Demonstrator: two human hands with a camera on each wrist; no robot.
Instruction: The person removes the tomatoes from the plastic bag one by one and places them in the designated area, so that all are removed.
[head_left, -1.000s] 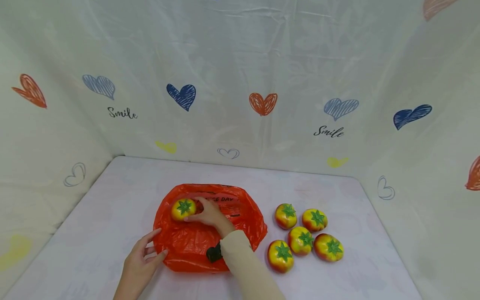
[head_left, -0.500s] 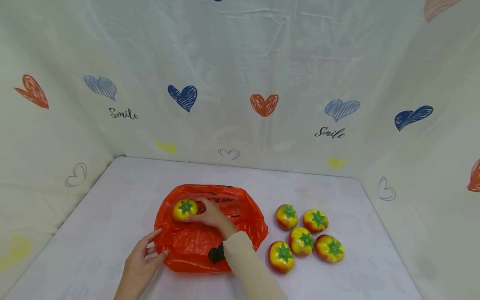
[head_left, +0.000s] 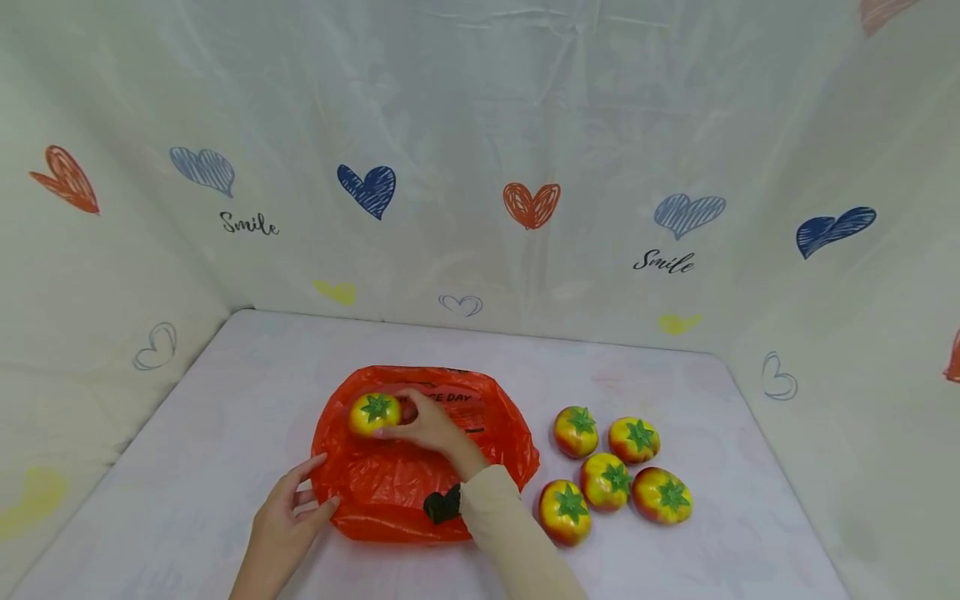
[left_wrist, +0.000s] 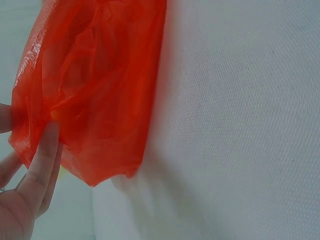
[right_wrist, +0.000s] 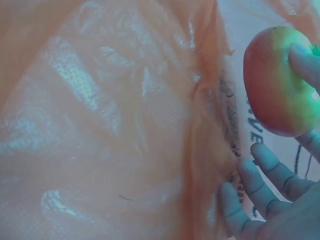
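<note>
A red plastic bag (head_left: 397,483) lies on the table with its mouth spread wide and black lettering inside. My left hand (head_left: 288,521) grips its left rim, and in the left wrist view fingers (left_wrist: 41,167) lie on both sides of the film. Over the bag's back left part, my right hand (head_left: 429,423) holds a glossy yellow-and-red tomato (head_left: 369,421) with a green star-shaped calyx. The right wrist view shows thumb and index finger on the tomato (right_wrist: 272,82), the other fingers spread apart from it. Several similar tomatoes (head_left: 603,482) sit right of the bag.
A pale table (head_left: 300,342) stretches around the bag, with its back edge against a white curtain (head_left: 450,125) printed with hearts. A black wrist device (head_left: 442,504) hangs at my right sleeve (head_left: 510,525), above the bag's front part.
My right hand and the tomato have shifted very slightly right within the bag. The left hand keeps its grip on the rim, and the loose tomatoes stay put.
</note>
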